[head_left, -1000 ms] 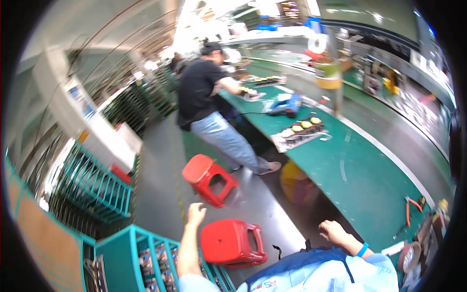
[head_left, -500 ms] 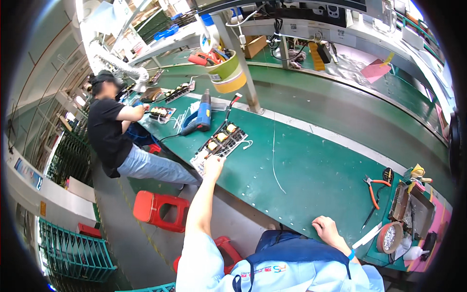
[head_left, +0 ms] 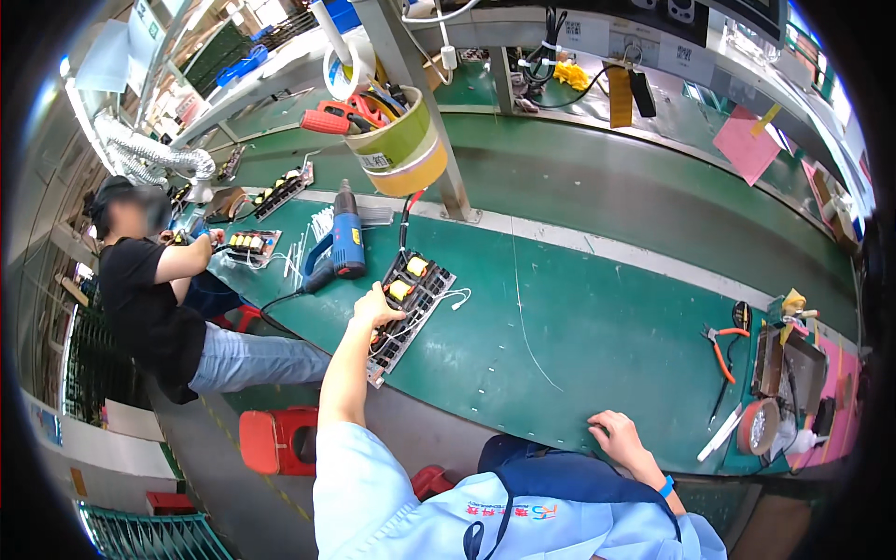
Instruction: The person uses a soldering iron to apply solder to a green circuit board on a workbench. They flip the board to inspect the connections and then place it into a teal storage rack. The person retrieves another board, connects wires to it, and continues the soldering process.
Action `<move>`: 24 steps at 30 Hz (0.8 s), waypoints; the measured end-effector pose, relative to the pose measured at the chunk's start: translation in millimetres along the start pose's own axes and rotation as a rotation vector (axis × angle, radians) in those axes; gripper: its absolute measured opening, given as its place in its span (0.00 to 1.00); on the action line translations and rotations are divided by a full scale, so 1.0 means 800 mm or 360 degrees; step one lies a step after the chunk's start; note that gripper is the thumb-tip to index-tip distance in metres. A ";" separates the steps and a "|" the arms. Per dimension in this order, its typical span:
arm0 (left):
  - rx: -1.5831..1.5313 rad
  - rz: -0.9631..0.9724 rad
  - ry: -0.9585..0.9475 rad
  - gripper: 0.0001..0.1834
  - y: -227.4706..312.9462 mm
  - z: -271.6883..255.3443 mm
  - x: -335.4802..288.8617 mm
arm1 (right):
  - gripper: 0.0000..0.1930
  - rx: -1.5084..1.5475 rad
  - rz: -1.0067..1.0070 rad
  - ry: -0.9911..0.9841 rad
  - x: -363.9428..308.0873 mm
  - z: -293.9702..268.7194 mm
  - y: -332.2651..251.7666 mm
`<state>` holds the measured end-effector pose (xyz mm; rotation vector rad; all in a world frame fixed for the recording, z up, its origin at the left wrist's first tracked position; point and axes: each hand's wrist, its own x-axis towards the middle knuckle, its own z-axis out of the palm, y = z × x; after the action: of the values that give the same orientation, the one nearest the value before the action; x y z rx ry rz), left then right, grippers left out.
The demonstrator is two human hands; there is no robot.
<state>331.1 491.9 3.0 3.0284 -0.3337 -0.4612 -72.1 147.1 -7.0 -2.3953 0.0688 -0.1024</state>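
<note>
A long circuit board (head_left: 427,297) with dark parts and yellow-wrapped coils lies on the green bench (head_left: 523,317), its near end reaching the front edge. My left hand (head_left: 375,306) is closed on the board's left side, thumb and fingers bent over the parts. A thin white lead (head_left: 457,295) with a small plug sticks out on the right of the board, and a dark cable with a red end runs from its far end. My right hand (head_left: 616,437) rests at the bench's front edge, holding nothing, its fingers loosely bent and apart.
A blue heat gun (head_left: 348,238) lies beyond the board, under a hanging green-yellow tool bucket (head_left: 401,145). Orange-handled cutters (head_left: 723,353), a white stick and a round pot (head_left: 757,427) are at the right. Another person (head_left: 154,289) works at the left, near a red stool (head_left: 266,441).
My left hand has shifted from the board's near end to its left side. The board has turned to lie more lengthwise toward me. The view has swung right; my right hand stays at the edge.
</note>
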 end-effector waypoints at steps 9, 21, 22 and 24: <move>-0.0197 -0.0040 -0.0059 0.44 0.028 -0.025 -0.057 | 0.07 0.0465 -0.0091 -0.0085 0.048 0.035 -0.048; -0.0509 0.0617 -0.0544 0.47 0.153 -0.051 -0.212 | 0.33 0.0714 0.0109 0.0458 0.082 -0.009 -0.058; -0.0480 0.0679 -0.0582 0.48 0.170 -0.050 -0.217 | 0.29 0.1018 0.0174 0.0362 0.074 -0.017 -0.053; -0.0430 0.0766 -0.0624 0.48 0.204 -0.043 -0.225 | 0.21 0.1291 0.0270 0.0154 0.050 -0.034 -0.031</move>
<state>140.6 373.4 102.1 2.4630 -0.9077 -0.9571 -34.3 143.8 32.3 -1.5672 0.2285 -0.1350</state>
